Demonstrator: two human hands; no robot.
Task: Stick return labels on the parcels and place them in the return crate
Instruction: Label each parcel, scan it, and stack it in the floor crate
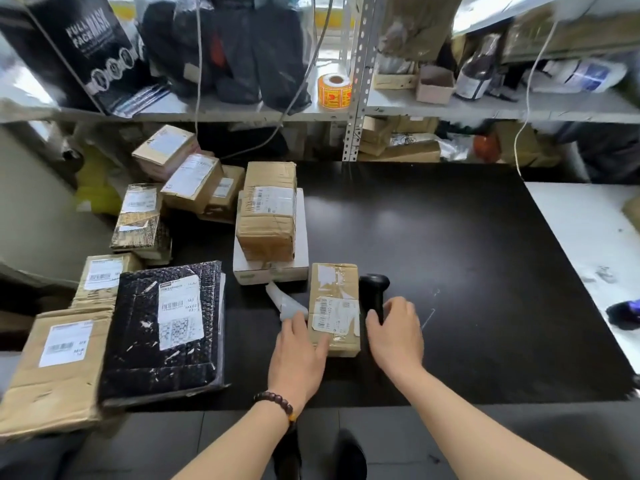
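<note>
A small brown cardboard parcel with a torn white label lies on the black table near the front. My left hand rests on its near left corner, thumb on the top face. My right hand is curled around the handle of a black barcode scanner that lies just right of the parcel. A strip of white label backing lies left of the parcel. On the shelf at the back stands a roll of orange-yellow stickers.
Two stacked parcels sit on a white box behind the small one. A black bubble mailer and several labelled cardboard boxes crowd the left side. Metal shelving with cables rises at the back. A white table adjoins on the right.
</note>
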